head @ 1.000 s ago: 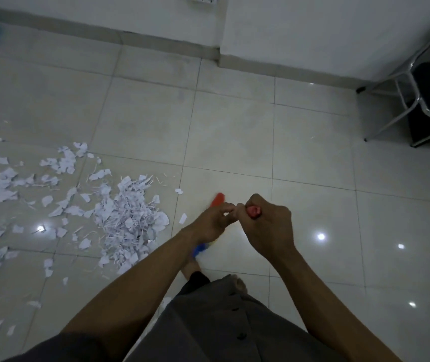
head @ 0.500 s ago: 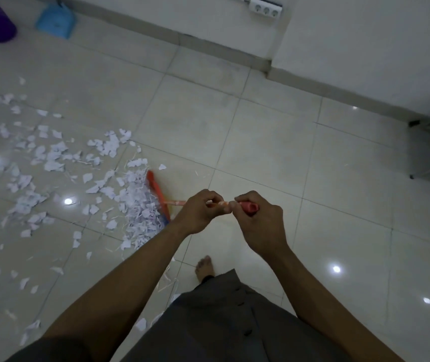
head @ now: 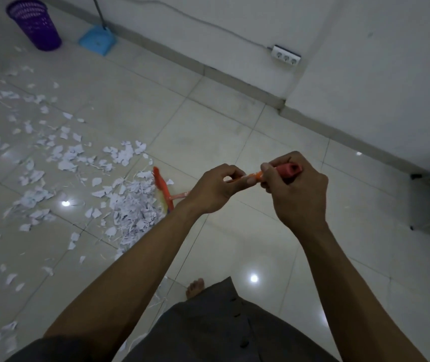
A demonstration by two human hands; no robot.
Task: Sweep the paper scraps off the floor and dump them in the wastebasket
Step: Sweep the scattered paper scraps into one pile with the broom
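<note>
Mostly the broom point(head: 164, 192) stick is hidden: the left hand point(head: 213, 190) curls round its middle and the right hand point(head: 294, 194) wraps the red end cap. Its orange head rests on the floor against the right edge of a heap of white paper scraps point(head: 133, 207); looser scraps trail left, cut off by the frame. The purple wastebasket point(head: 35, 24) stands far off by the wall, beside a blue dustpan point(head: 98, 40). Open tiles stretch right, up to metal legs point(head: 415, 176).

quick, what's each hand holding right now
left hand: closed on the broom handle, the lower grip
right hand: closed on the handle's red top end
</note>
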